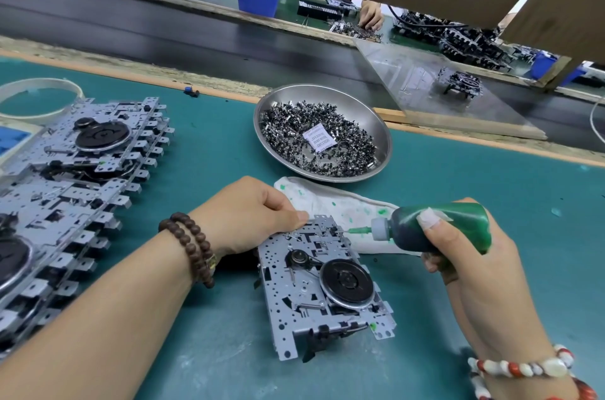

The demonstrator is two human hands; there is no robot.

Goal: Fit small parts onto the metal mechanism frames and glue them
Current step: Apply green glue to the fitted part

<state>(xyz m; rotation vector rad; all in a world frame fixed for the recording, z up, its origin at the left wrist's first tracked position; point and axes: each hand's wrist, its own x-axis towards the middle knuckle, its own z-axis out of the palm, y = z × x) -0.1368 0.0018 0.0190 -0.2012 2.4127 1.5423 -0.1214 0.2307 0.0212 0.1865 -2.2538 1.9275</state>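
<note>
The right hand point(465, 255) squeezes the green glue bottle point(438, 227), its tip at the top edge of the metal frame point(324, 285) on the mat, pinned by the left hand point(252, 213); too hard a squeeze might flood glue onto the moving parts.

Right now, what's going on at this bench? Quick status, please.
Left hand pinning metal frame. Right hand squeezing green glue bottle, nozzle at frame's top edge. Nothing in the way; rag behind.

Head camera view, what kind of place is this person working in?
Most likely an electronics assembly line. A conveyor belt runs past the bench, mechanism frames sit stacked at the left, a steel bowl holds small parts, and another worker's hand works opposite.
</note>
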